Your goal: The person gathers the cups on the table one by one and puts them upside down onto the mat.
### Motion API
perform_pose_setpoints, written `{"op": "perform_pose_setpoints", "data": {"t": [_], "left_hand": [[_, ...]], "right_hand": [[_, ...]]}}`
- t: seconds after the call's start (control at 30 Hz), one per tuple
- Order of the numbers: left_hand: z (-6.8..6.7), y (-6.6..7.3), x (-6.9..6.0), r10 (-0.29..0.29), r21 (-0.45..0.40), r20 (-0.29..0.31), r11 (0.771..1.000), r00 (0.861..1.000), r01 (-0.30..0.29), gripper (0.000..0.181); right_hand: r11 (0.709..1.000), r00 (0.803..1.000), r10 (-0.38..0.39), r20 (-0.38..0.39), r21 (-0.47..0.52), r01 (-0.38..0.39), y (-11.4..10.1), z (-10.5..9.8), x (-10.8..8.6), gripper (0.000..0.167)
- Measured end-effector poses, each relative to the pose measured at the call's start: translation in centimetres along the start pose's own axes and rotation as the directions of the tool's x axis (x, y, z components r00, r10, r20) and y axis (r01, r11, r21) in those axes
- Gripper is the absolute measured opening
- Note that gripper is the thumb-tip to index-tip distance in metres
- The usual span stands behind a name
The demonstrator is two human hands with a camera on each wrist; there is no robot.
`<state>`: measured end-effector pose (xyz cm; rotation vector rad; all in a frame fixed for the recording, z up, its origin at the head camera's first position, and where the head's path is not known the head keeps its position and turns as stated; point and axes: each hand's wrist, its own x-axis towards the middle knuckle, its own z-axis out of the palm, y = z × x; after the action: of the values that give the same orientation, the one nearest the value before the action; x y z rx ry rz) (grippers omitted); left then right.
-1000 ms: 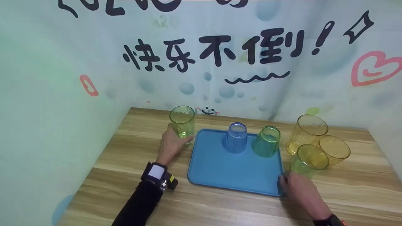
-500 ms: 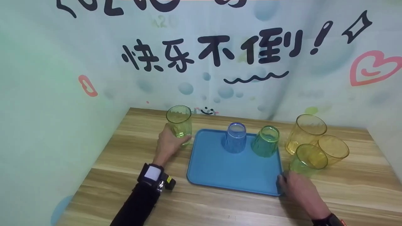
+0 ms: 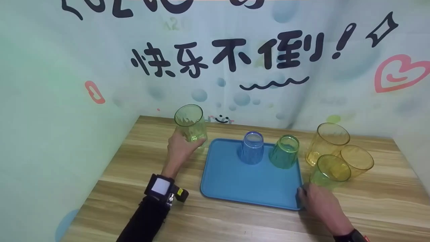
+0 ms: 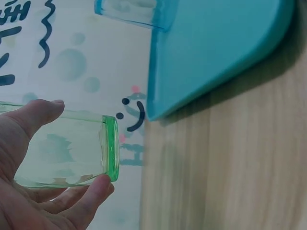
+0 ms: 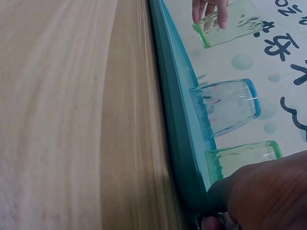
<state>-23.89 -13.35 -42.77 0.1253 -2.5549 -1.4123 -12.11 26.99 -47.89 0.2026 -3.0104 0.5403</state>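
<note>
My left hand (image 3: 181, 148) grips a light green glass (image 3: 189, 122), fingers and thumb around its sides. The glass is mouth up, slightly tilted, and held above the table to the left of the tray. In the left wrist view its thick green base (image 4: 111, 148) shows apart from the wood. At the front right corner of the blue tray (image 3: 248, 188), my right hand (image 3: 324, 205) pinches the rim; part of its grip is hidden. Upside down on the tray stand a blue glass (image 3: 252, 149) and a green glass (image 3: 285, 153).
Right of the tray stand a tall yellow glass (image 3: 327, 144), a shorter yellow glass (image 3: 359, 161) and a yellow-green glass (image 3: 327, 176) close to my right hand. A printed cloth backdrop (image 3: 215, 94) hangs behind the wooden table (image 3: 144, 151).
My left hand has shifted a little left and then lifted the green glass, which now tilts slightly. The right hand, the tray and the other glasses have stayed in place.
</note>
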Motion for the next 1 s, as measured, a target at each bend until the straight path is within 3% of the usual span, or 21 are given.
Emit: {"op": "perform_pose_setpoints", "data": {"t": [0.27, 0.5, 0.67, 0.87, 1.0], "left_hand": [[0.0, 1.3, -0.8, 0.021, -0.107, 0.007, 0.994, 1.0, -0.02, 0.079], [0.0, 2.4, -1.3, -0.04, -0.14, 0.042, 0.989, 0.998, 0.046, 0.084], [-0.1, 2.8, -1.5, -0.041, -0.166, 0.047, 0.985, 0.998, 0.049, 0.078], [0.0, 3.0, -1.7, -0.018, -0.271, 0.053, 0.962, 0.998, 0.032, 0.07], [0.0, 3.1, -2.0, 0.026, -0.371, 0.054, 0.929, 0.998, -0.004, 0.062]], "right_hand": [[1.0, 1.0, 0.002, -0.001, -0.002, -0.002, 0.0, 0.2, -0.1, 0.028], [1.0, 1.0, 0.02, 0.014, 0.009, -0.02, 0.0, 0.1, 0.0, 0.027], [1.0, 0.999, 0.026, 0.025, 0.008, -0.026, 0.0, 0.0, 0.0, 0.026], [0.999, 0.999, 0.031, 0.025, 0.007, -0.031, 0.0, -0.1, 0.0, 0.026], [1.0, 1.0, 0.011, -0.006, 0.008, -0.011, 0.0, 0.0, -0.1, 0.027]]}}
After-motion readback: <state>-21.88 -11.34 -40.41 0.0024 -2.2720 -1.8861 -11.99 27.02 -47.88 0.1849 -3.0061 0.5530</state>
